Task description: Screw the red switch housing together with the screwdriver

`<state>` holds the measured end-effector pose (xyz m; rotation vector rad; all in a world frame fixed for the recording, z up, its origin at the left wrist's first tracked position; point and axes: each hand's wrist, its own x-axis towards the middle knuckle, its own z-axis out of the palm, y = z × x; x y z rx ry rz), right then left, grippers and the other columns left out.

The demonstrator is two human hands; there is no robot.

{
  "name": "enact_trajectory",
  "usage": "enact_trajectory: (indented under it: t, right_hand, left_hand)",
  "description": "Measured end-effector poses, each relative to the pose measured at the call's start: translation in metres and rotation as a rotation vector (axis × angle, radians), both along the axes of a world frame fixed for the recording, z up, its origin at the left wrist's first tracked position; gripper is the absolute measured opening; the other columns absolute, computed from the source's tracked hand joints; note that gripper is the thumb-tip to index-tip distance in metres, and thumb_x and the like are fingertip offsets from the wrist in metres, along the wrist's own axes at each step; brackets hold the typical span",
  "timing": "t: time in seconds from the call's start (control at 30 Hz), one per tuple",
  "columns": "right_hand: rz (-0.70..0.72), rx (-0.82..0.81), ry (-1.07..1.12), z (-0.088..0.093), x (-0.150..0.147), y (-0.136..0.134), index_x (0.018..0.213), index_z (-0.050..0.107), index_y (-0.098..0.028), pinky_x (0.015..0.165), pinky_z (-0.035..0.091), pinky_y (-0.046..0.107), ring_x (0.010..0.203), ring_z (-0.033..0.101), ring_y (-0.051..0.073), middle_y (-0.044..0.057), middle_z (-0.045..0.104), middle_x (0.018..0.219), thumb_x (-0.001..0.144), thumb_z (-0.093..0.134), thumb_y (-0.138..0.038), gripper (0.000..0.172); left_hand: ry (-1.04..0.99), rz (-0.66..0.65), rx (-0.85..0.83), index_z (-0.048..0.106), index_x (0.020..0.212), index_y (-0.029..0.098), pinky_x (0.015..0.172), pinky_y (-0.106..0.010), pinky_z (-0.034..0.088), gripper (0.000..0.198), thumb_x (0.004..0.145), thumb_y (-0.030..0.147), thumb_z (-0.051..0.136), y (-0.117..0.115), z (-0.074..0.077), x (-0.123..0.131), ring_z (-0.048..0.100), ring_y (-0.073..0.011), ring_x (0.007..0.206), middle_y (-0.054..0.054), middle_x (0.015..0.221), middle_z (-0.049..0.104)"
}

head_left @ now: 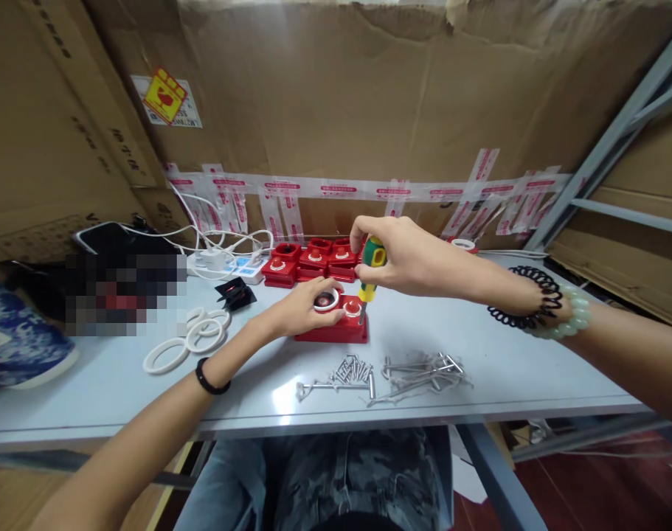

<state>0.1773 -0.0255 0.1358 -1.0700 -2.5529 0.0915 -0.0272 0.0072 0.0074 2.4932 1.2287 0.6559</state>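
Observation:
My right hand (399,254) is wrapped round the green and yellow handle of a screwdriver (368,289). The screwdriver stands nearly upright, its tip at the right end of a red block-shaped housing (333,333) on the table. A white dial surrounds a red knob (352,307) on this housing. My left hand (307,306) grips the housing's left part, fingers curled around a white ring (327,299) with a dark centre. Whether a screw sits under the tip is too small to tell. Several similar red housings (280,265) stand just behind.
Small screws (353,369) and a bundle of metal rods (424,371) lie near the front edge. Loose white rings (167,356) and a black piece (236,294) are at left. Behind are a power strip (247,271) with white cables and a large cardboard box (336,96).

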Motion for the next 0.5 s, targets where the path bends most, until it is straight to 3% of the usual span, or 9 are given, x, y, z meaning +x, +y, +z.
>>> enact_trajectory:
  t: [0.2, 0.37, 0.47, 0.5]
  right_hand:
    - [0.003, -0.051, 0.147, 0.003, 0.003, -0.003, 0.091, 0.047, -0.021, 0.057, 0.035, 0.029, 0.066, 0.046, 0.014, 0.001, 0.057, 0.079, 0.067, 0.059, -0.022, 0.027]
    - [0.010, 0.037, 0.367, 0.007, 0.001, -0.006, 0.086, 0.047, -0.020, 0.061, 0.037, 0.029, 0.066, 0.046, 0.012, 0.000, 0.056, 0.078, 0.071, 0.049, -0.016, 0.016]
    - [-0.016, -0.162, 0.332, -0.008, 0.002, 0.000, 0.073, 0.046, -0.019, 0.055, 0.035, 0.026, 0.057, 0.045, 0.010, -0.002, 0.051, 0.064, 0.075, 0.046, -0.020, 0.002]
    - [-0.050, -0.281, 0.256, -0.016, 0.002, 0.003, 0.068, 0.045, -0.019, 0.051, 0.033, 0.026, 0.051, 0.042, 0.009, -0.003, 0.047, 0.057, 0.078, 0.045, -0.024, 0.012]
  left_hand:
    - [0.011, -0.014, -0.001, 0.053, 0.116, 0.018, 0.083, -0.035, 0.044, 0.043, 0.081, 0.045, 0.055, -0.001, 0.002, 0.000, 0.058, -0.0230, 0.094, -0.009, 0.109, 0.062]
    - [0.016, -0.005, 0.010, 0.054, 0.111, 0.018, 0.081, -0.034, 0.045, 0.042, 0.081, 0.047, 0.055, 0.000, 0.001, 0.000, 0.058, -0.0230, 0.092, -0.008, 0.107, 0.061]
    - [-0.001, -0.011, 0.014, 0.054, 0.110, 0.019, 0.079, -0.033, 0.045, 0.040, 0.081, 0.046, 0.056, 0.000, 0.001, 0.000, 0.058, -0.0214, 0.088, -0.007, 0.103, 0.062]
    - [-0.006, -0.010, 0.015, 0.054, 0.109, 0.018, 0.078, -0.033, 0.045, 0.039, 0.081, 0.045, 0.056, 0.000, 0.001, 0.000, 0.058, -0.0211, 0.086, -0.007, 0.101, 0.062]
